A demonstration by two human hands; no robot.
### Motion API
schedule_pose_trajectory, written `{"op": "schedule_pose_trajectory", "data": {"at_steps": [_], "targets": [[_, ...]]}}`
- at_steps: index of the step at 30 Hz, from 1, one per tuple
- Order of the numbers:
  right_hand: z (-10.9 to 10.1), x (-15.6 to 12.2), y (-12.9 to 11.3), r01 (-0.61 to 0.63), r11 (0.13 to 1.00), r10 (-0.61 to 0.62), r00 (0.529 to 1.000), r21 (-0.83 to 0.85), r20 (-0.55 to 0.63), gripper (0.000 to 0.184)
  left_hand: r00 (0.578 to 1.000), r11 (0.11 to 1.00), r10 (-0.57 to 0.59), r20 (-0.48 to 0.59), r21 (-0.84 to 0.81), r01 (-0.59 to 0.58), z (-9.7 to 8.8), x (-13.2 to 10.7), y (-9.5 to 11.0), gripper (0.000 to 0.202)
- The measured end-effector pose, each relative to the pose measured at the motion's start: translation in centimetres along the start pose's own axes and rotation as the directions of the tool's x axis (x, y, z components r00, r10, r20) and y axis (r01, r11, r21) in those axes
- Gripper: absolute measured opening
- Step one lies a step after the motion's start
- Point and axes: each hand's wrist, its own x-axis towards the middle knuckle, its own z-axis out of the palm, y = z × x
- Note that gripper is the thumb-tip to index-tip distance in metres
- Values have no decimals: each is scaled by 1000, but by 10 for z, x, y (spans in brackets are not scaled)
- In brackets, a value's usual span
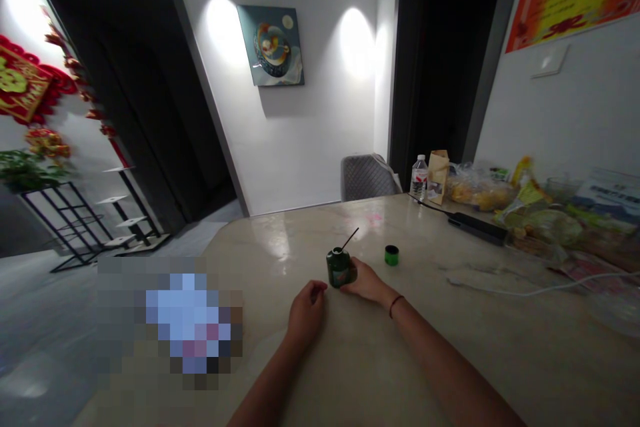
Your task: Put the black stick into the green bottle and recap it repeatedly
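Observation:
A small dark green glass bottle [339, 269] stands upright on the table, with its mouth uncovered. My right hand [367, 279] is wrapped around its right side. From the bottle's mouth a thin dark stick [351, 240] leans up to the right. Just left of the bottle, my left hand [307, 310] rests on the tabletop with its fingers curled in, and nothing shows in them. A green cap [391, 255] sits apart on the table, beyond my right hand, its dark inside facing up.
The pale marble table [280, 253] fills the foreground. At its right lie a black power strip [477, 228], a white cable [525, 293] and bagged food [480, 193]. A water bottle [419, 178] and paper bag [439, 177] stand behind. A grey chair [370, 178] faces me. Pixelation covers an area at left.

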Motion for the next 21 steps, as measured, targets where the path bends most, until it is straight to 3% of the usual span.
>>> {"op": "schedule_pose_trajectory", "data": {"at_steps": [8, 21], "targets": [[1, 0, -4, -23, 998, 20, 999, -64, -51, 55, 1000, 1000, -15, 5, 0, 15, 0, -1, -2, 16], [1, 29, 16, -22, 997, 19, 999, -69, -37, 54, 1000, 1000, -31, -2, -3, 31, 1, -1, -2, 15]]}}
